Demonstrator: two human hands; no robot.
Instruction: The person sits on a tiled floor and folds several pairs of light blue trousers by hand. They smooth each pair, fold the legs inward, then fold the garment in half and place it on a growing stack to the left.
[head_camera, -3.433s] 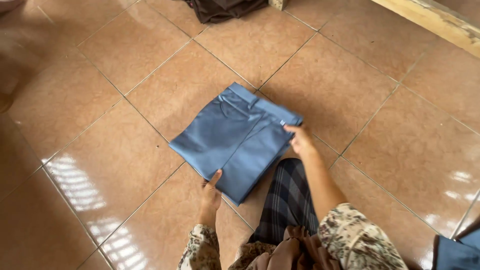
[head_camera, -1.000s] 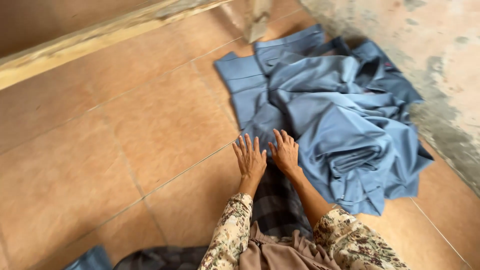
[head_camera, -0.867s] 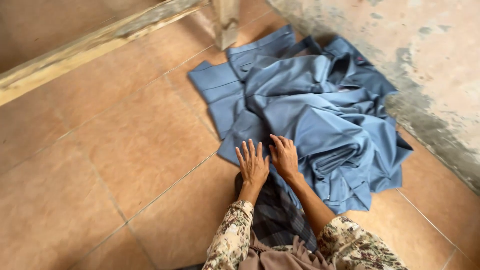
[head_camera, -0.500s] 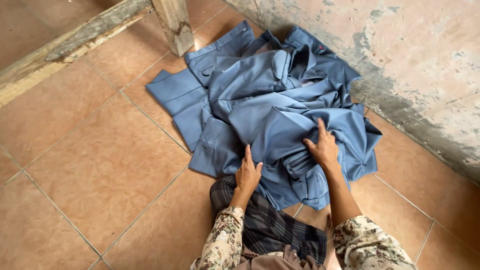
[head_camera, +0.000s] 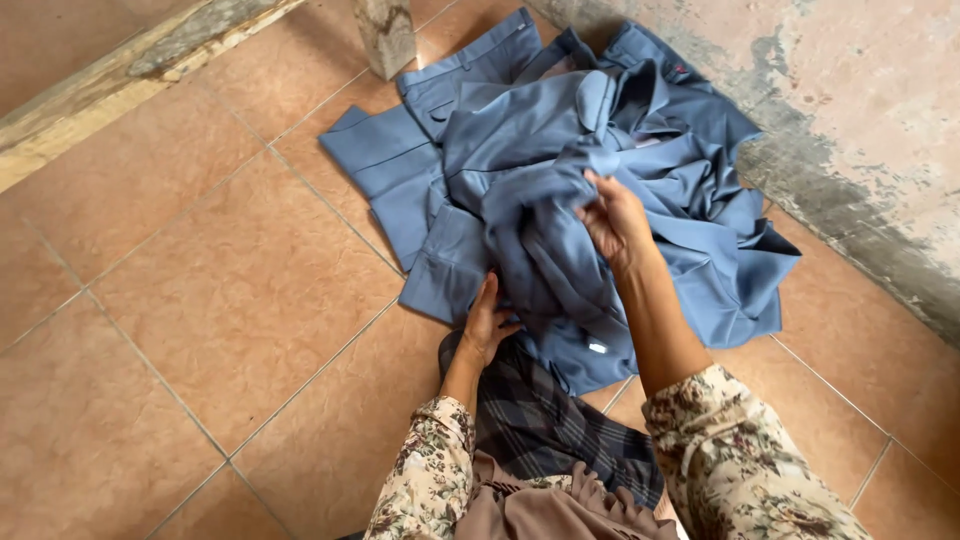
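A heap of blue garments (head_camera: 640, 130) lies on the tiled floor against a stained wall. My right hand (head_camera: 615, 218) is raised over the heap and grips a fold of one blue garment (head_camera: 545, 235), lifting it so the cloth hangs down toward me. My left hand (head_camera: 487, 325) rests at the near edge of the same garment, fingers on its lower hem by my knee. Both arms wear floral sleeves. A dark plaid cloth (head_camera: 550, 430) covers my lap.
Brown floor tiles (head_camera: 240, 290) stretch to the left and front. A weathered wooden beam (head_camera: 120, 85) runs along the far left, and a wooden post (head_camera: 385, 35) stands at the top. The stained wall (head_camera: 860, 120) closes off the right side.
The view swung from a folded blue garment on the open floor to the heap by the wall. My right hand went from lying flat on the cloth to lifting a fold; my left stayed low.
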